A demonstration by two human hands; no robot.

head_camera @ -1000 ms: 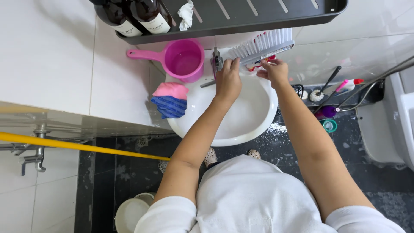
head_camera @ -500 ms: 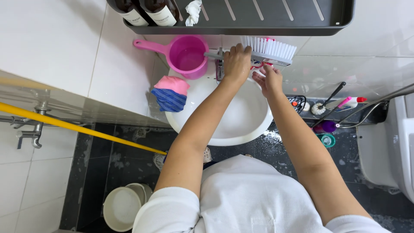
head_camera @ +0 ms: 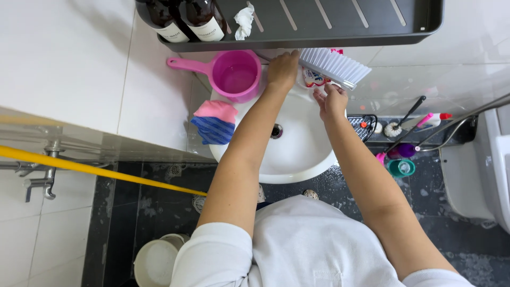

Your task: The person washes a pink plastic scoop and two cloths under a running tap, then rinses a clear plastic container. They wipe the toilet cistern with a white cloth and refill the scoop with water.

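Note:
My left hand [head_camera: 282, 69] rests on top of the tap at the back of the white sink [head_camera: 297, 154], fingers curled over it so the tap is hidden. My right hand [head_camera: 330, 101] is over the basin just right of it, fingers apart and pointing up at the lower edge of a white-bristled scrub brush [head_camera: 334, 66]. The brush lies tilted on the sink's back rim. A small red and white item [head_camera: 311, 78] sits between the two hands.
A pink scoop [head_camera: 234, 77] stands on the sink's left rim, with a pink and blue sponge [head_camera: 213, 123] below it. A dark shelf [head_camera: 319, 21] with brown bottles [head_camera: 186, 18] hangs above. Cleaning tools and bottles [head_camera: 404, 159] stand on the floor to the right, a white bucket [head_camera: 156, 260] at lower left.
My left hand has moved from beside the tap onto it. The right hand has dropped slightly below the brush. The view has shifted closer over the sink.

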